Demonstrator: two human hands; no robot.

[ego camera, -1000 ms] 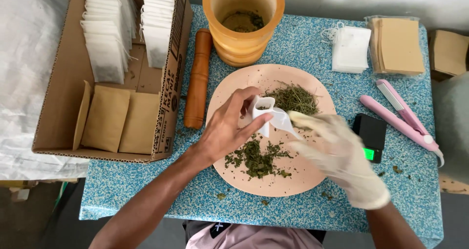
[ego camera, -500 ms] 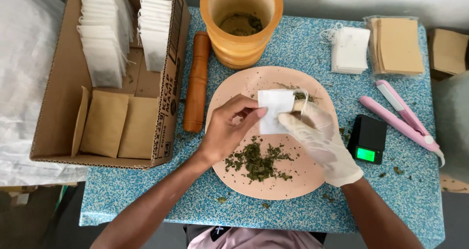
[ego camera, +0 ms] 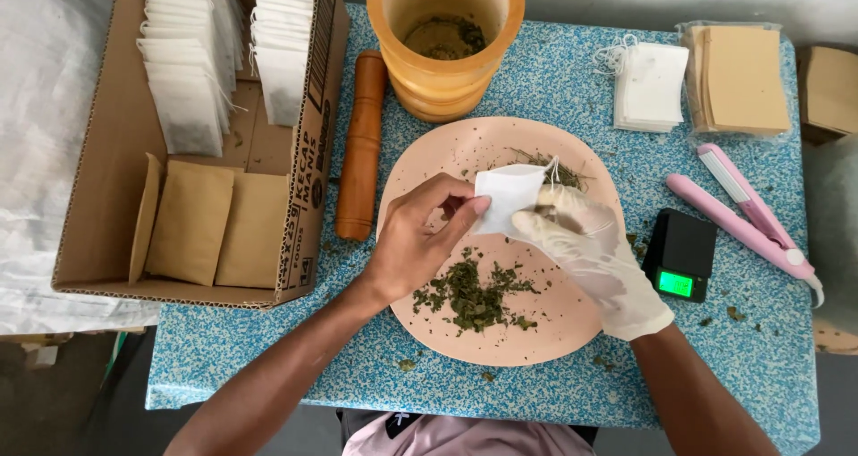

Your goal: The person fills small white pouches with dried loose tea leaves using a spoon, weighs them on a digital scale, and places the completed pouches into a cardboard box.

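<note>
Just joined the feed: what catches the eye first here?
At centre, the bare left hand and gloved right hand hold a small white tea bag over a pink plate scattered with dried green herbs. Behind stands a wooden mortar, its pestle lying left.

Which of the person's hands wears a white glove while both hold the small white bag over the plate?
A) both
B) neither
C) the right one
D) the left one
C: the right hand is in a white glove, while the left hand is bare; both pinch the small white bag above the pink plate.
</note>
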